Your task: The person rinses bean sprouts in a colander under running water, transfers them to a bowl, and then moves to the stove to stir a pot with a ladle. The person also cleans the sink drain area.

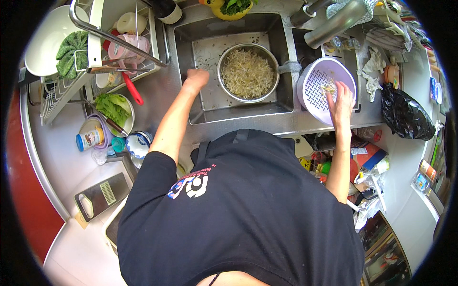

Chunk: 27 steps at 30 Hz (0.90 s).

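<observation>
A round metal bowl full of bean sprouts stands in the steel sink. Inside the sink's left part, my left hand is curled into a fist; whatever it may hold is hidden. To the right of the sink sits a lilac colander, with a small clump of sprouts at its bottom. My right hand reaches into the colander, fingers apart, its fingertips beside that clump. Small brownish bits are scattered over the sink floor around the bowl.
The faucet arches in at the upper right. A dish rack with a red-handled knife stands left, near a bowl of lettuce and a grater. A black plastic bag lies right; a yellow duck planter sits behind the sink.
</observation>
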Available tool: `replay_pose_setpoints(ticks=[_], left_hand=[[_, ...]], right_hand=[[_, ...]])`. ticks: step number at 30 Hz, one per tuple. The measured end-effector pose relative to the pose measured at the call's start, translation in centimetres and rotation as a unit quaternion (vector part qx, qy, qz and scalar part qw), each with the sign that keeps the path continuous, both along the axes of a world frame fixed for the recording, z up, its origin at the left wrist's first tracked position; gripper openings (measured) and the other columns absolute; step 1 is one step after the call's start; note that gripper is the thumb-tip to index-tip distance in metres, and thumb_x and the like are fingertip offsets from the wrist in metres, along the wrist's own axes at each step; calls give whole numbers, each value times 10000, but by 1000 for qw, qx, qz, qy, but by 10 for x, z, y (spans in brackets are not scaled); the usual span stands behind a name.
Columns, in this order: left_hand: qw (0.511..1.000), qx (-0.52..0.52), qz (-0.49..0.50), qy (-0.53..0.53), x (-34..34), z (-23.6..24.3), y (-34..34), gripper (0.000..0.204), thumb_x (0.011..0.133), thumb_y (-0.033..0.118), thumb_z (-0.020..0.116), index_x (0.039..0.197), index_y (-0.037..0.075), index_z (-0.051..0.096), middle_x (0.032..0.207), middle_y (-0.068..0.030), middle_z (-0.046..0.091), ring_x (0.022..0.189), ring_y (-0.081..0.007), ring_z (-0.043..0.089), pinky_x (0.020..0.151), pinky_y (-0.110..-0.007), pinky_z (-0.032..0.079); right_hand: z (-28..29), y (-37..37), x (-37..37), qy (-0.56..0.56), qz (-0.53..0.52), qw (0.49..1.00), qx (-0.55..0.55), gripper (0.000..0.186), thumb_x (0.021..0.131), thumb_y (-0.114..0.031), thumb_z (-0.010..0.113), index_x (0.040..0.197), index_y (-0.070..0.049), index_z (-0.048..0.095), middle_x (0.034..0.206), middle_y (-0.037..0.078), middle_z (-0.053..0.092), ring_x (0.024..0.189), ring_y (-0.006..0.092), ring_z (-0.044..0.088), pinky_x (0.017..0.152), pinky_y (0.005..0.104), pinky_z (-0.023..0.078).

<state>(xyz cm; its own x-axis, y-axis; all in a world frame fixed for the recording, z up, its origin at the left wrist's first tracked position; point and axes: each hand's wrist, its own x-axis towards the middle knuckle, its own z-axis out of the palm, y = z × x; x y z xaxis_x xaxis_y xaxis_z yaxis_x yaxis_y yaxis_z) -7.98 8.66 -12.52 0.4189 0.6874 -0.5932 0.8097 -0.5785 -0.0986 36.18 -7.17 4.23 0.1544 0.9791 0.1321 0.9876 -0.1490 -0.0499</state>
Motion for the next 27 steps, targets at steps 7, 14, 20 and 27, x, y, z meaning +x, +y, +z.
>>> replay_pose_setpoints(ticks=[7,14,20,27], left_hand=[[947,56,130,-290,32,-12,-7,274,869,274,685,911,5,707,986,-216,704,945,-396,678,785,-497,538],[926,58,264,-262,79,-36,-19,289,841,277,764,903,0,707,920,-228,710,907,-402,690,789,-494,529],[923,70,298,-235,88,-56,-11,182,866,172,610,866,34,728,880,-214,716,854,-392,700,735,-488,534],[834,-81,364,-408,73,-15,-8,208,876,237,658,960,71,749,869,-110,740,782,-270,706,702,-395,523]], right_hand=[[15,-9,-50,177,39,975,128,246,869,28,623,1105,-40,647,1150,133,630,1086,322,604,961,423,475],[15,-6,-121,262,130,955,39,215,840,53,637,1038,-29,654,1089,122,629,1023,314,610,900,399,496],[6,-10,-142,305,184,934,13,225,787,53,654,1000,-19,645,1020,123,614,954,320,597,841,401,494],[-22,4,-142,345,200,917,-7,221,807,4,659,1025,-14,626,1000,126,615,986,322,597,871,412,492]])
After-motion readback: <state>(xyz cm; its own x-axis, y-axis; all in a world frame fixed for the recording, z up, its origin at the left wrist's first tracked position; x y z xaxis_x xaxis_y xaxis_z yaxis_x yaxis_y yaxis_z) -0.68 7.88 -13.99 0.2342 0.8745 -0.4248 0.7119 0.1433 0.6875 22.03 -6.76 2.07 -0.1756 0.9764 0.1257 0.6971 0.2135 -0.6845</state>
